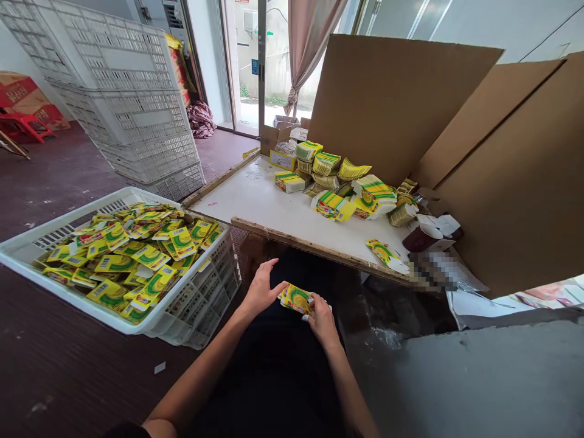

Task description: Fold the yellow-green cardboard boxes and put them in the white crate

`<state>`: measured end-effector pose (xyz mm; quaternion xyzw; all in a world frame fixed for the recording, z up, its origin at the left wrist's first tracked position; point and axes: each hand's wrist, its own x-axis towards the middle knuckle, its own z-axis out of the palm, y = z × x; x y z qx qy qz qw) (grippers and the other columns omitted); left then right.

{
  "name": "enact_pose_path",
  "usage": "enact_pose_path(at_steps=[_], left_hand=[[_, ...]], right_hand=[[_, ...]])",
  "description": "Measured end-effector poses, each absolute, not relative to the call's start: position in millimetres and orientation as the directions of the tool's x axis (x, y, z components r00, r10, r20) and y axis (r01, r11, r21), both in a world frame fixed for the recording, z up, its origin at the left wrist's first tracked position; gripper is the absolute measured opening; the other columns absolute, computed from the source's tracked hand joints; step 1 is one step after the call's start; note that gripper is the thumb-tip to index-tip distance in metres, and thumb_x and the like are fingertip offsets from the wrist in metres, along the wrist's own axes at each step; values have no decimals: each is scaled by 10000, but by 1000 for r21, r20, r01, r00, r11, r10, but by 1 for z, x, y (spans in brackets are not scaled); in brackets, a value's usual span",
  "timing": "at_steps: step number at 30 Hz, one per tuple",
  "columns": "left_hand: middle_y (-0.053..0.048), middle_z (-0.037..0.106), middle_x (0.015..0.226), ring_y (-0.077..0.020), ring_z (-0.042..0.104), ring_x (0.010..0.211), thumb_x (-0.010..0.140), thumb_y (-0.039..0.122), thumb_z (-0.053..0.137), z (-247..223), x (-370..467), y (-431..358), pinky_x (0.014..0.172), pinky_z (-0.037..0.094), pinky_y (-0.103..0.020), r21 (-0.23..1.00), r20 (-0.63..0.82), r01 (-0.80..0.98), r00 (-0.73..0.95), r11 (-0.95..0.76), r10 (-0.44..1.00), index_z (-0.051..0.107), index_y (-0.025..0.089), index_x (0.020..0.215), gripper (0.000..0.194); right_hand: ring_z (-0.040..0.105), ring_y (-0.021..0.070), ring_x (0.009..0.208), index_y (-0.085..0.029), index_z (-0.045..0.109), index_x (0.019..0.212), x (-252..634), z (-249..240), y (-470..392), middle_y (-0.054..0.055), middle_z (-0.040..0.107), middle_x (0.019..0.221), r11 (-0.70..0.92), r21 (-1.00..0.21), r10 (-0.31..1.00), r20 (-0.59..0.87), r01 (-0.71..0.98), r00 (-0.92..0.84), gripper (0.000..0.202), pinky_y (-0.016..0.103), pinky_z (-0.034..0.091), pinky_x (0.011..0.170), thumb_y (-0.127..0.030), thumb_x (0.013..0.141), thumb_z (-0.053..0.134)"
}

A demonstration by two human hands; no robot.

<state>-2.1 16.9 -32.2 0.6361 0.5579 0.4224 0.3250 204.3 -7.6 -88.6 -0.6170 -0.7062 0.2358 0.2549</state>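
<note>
Above my lap, my right hand (pixel 323 317) grips a small yellow-and-green printed carton (pixel 296 298) by its right end. My left hand (pixel 263 286) is at the carton's left end with fingers spread apart; its thumb comes close to the carton's corner, and I cannot tell whether it touches. To my left stands a white plastic crate (pixel 132 325) heaped with similar yellow cartons (pixel 152 258). In front of me, on the white tabletop (pixel 255 207), lie stacked bundles of flat yellow cartons (pixel 326 163) and a loose carton (pixel 383 252) near the front edge.
Tall stacked white crates (pixel 132 109) rise behind the filled one. Large cardboard sheets (pixel 396 103) wall the table's back and right. A dark red cup (pixel 420 237) and clear plastic bag (pixel 456 274) sit at its right corner. A wooden strip (pixel 296 240) edges the table.
</note>
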Motion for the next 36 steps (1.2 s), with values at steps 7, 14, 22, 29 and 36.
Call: enact_pose_path(at_steps=[7, 14, 22, 29, 36], left_hand=[[-121, 546, 1228, -261, 527, 1136, 742, 324, 601, -35, -2, 14, 890, 489, -450, 926, 138, 349, 47, -145, 989, 500, 189, 1188, 477], [-171, 523, 1295, -310, 505, 1189, 593, 559, 738, -27, 15, 17, 924, 462, -454, 986, 98, -143, 72, -87, 993, 430, 193, 1268, 827], [-118, 645, 950, -281, 604, 974, 676, 730, 501, 19, 58, 16, 820, 489, -409, 796, 38, -603, 141, 55, 989, 544, 162, 1040, 676], [53, 386, 611, -104, 422, 555, 663, 699, 565, 18, 54, 21, 591, 436, -269, 799, -98, -601, -167, -22, 981, 385, 222, 730, 514], [-27, 568, 847, -152, 540, 758, 548, 801, 622, 11, 58, 9, 709, 471, -282, 888, 75, -459, 65, -36, 995, 540, 192, 988, 756]], right_hand=[[613, 259, 838, -229, 502, 1034, 207, -84, -7, 20, 615, 855, 71, -739, 997, 47, 670, -54, 564, 423, 476, 816, -32, 515, 607], [556, 161, 599, -217, 395, 1147, 195, -42, -4, -53, 518, 729, 20, -955, 998, 35, 295, 45, 639, 309, 500, 575, -275, 588, 699], [586, 156, 694, -241, 411, 1175, 159, -4, -18, -19, 572, 794, 228, -970, 974, 227, 79, -20, 568, 293, 522, 637, -216, 667, 665], [596, 165, 778, -242, 515, 1134, 149, -9, -29, 12, 621, 892, 146, -989, 982, 150, -36, -116, 516, 321, 521, 754, -303, 666, 726], [614, 164, 769, -238, 552, 995, 164, -17, -22, -6, 621, 830, 9, -985, 1000, 10, -171, -8, 432, 303, 536, 725, -310, 631, 773]])
